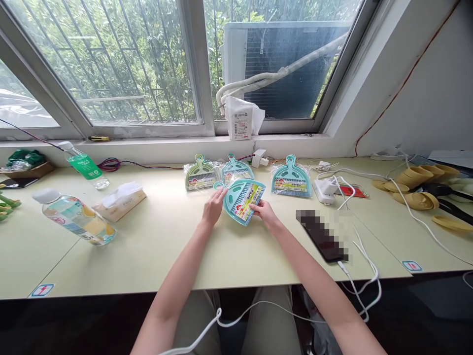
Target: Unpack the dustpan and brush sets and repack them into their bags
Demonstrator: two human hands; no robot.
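A small teal dustpan-and-brush set [233,196] with a colourful label card is held tilted above the middle of the table. My left hand [213,206] is closed at its left edge, near the handle end. With its fingers on the label at the lower right edge, my right hand [264,212] grips the same set. Behind it lie a plastic-wrapped green dustpan set [200,173] and a wrapped teal-blue dustpan set [236,168], the latter partly hidden by the held one. Another wrapped teal dustpan set [291,178] lies to the right.
Bottles [76,219] [85,165] and a tissue pack [123,201] stand at left. A phone [322,237] with a white cable [364,251], a power adapter [325,190] and yellowish rolled pieces [417,183] are at right. On the windowsill stands a tissue packet [241,123].
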